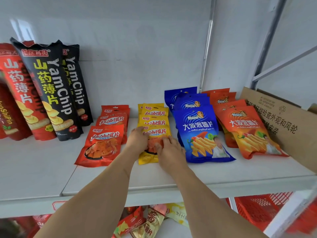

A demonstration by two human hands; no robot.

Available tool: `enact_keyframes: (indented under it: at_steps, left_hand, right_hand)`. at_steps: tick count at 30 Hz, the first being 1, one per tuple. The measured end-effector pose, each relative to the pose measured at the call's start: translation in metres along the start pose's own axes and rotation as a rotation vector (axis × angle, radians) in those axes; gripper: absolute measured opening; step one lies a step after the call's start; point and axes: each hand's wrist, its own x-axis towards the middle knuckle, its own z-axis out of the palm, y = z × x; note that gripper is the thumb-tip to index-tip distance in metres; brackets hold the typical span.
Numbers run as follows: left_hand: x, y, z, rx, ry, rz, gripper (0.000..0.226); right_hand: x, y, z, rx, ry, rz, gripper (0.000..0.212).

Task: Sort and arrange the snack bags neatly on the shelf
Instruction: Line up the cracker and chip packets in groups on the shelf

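On the white shelf (42,170) lie rows of flat snack bags: red ones (103,145), yellow ones (154,115), blue ones (200,133) and orange-red ones (248,129). Both my hands are on the front yellow bag (157,133). My left hand (137,140) lies over its left edge with the thumb on top. My right hand (169,152) covers its lower right part, fingers bent onto the bag. Tall black yam chip bags (56,93) and red ones (22,93) stand at the far left.
A cardboard box (281,124) stands at the shelf's right end, against the orange-red bags. Metal shelf posts (205,48) rise behind. Below the shelf lie loose snack bags (147,222) and a red plastic basket (257,210).
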Motion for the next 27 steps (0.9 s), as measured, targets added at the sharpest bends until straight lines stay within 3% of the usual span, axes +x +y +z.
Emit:
enact_keyframes:
  at_steps: [6, 14, 22, 27]
  left_hand:
    - [-0.005, -0.004, -0.008, -0.105, 0.029, -0.032, 0.042]
    - [-0.018, 0.008, -0.048, 0.026, 0.091, 0.07, 0.038]
    - [-0.026, -0.045, -0.141, 0.1, 0.401, 0.108, 0.034]
    - [-0.022, -0.099, -0.194, 0.008, 0.557, 0.044, 0.046]
  right_hand:
    - [-0.003, 0.002, -0.007, 0.015, 0.006, -0.017, 0.046]
    - [0.009, -0.026, -0.02, -0.037, 0.134, -0.101, 0.039]
    - [0.036, -0.124, -0.005, 0.187, 0.121, -0.266, 0.036]
    - [0.043, -0.201, 0.019, 0.397, 0.005, -0.311, 0.051]
